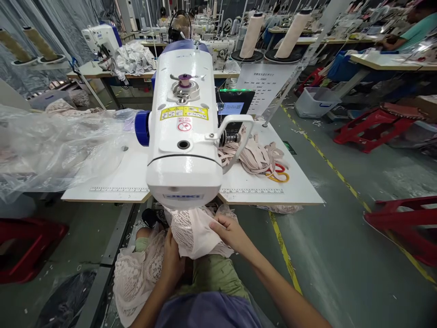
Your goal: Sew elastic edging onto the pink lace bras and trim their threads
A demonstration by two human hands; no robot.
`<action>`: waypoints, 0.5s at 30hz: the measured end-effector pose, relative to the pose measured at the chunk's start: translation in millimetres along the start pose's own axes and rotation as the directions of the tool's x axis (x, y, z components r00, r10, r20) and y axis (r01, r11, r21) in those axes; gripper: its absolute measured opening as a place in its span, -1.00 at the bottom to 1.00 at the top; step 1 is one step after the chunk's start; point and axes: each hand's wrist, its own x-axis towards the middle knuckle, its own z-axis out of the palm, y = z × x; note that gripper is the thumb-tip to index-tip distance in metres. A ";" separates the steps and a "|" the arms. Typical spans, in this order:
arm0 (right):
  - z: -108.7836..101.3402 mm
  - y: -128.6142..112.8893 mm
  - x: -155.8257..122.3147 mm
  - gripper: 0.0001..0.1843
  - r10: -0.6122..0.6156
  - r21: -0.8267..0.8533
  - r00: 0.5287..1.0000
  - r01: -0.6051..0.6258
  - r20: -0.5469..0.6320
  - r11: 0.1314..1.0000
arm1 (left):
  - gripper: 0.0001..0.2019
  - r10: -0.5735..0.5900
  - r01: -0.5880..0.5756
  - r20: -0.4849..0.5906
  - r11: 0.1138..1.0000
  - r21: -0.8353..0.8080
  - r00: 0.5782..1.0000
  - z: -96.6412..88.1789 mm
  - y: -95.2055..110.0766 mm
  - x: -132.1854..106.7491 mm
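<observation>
A pale pink lace bra (pixel 196 232) is stretched between my two hands, just below the front of a white sewing machine (pixel 184 168). My right hand (pixel 230 231) pinches the smooth fabric at its right side, thumb on top. At the lace cup's left edge, my left hand (pixel 173 257) grips the bra, its fingertips partly hidden behind the cloth. More pale lace pieces (pixel 136 275) hang beside my left forearm, over my lap. The machine's head hides the needle area.
On the white tabletop, pale straps (pixel 256 155) lie near scissors with red and yellow handles (pixel 280 175). Plastic-wrapped fabric (pixel 58 150) covers the left side. Thread cones (pixel 252 36) stand behind. Red stools (pixel 378 123) are on the floor, and a person (pixel 418 34) sits far right.
</observation>
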 end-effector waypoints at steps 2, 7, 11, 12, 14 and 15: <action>-9.3 3.2 -4.7 -0.46 -0.024 -0.087 1.000 0.024 0.009 0.996 | -0.27 0.026 -0.028 0.043 0.997 0.066 0.999 -21.1 -15.2 0.8; -65.3 19.4 -29.5 -0.45 0.048 -0.369 0.998 -0.062 -0.045 0.928 | -0.33 0.147 -0.174 0.129 0.959 0.226 0.981 -79.9 -23.0 22.5; -120.1 45.3 -54.5 -0.49 0.041 -0.699 0.957 -0.238 -0.287 0.674 | -0.48 0.268 -0.250 0.003 0.895 0.369 0.963 -60.1 3.7 45.5; -130.1 52.2 -59.4 -0.50 0.065 -0.745 0.937 -0.314 -0.343 0.588 | -0.49 0.277 -0.269 0.031 0.890 0.367 0.960 -44.6 10.0 47.4; -140.7 64.6 -64.9 -0.55 0.116 -0.792 0.903 -0.419 -0.413 0.445 | -0.46 0.271 -0.310 0.162 0.891 0.330 0.949 -9.3 18.9 44.4; -140.2 69.8 -64.4 -0.61 0.128 -0.809 0.901 -0.430 -0.415 0.400 | -0.44 0.260 -0.325 0.234 0.894 0.310 0.937 7.6 21.4 39.8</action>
